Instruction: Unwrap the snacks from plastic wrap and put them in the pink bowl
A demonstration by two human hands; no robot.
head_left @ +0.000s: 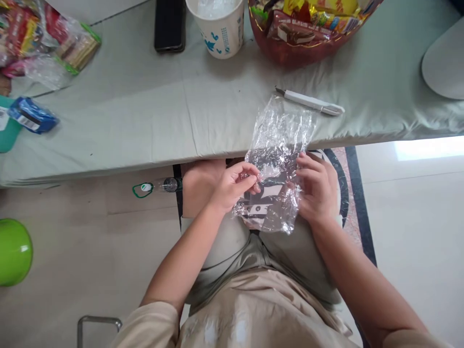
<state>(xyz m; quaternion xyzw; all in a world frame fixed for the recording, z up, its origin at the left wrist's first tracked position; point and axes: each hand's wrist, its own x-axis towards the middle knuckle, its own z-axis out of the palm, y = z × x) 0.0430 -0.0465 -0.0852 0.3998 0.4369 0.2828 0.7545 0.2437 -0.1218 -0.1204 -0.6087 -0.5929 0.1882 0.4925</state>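
A crinkled clear plastic bag (pixel 277 140) hangs over the table edge above my lap, its upper end lying on the cloth. My left hand (pixel 235 186) pinches its left side between thumb and fingers. On the right side, my right hand (pixel 319 188) has curved fingers at the bag's edge, with its thumb partly seen through the plastic. The floor and my legs show through the film. Just beyond the bag's upper end lies a white craft knife (pixel 313 102), its dark tip pointing left.
On the cloth-covered table (pixel 126 111) are a black phone (pixel 169 26), a paper cup (pixel 221 31), a red bowl (pixel 286 50) of snacks, snack packs (pixel 39 41) and a blue packet (pixel 34 115). A plastic bottle (pixel 165 185) and a green stool-like object (pixel 14 252) are below.
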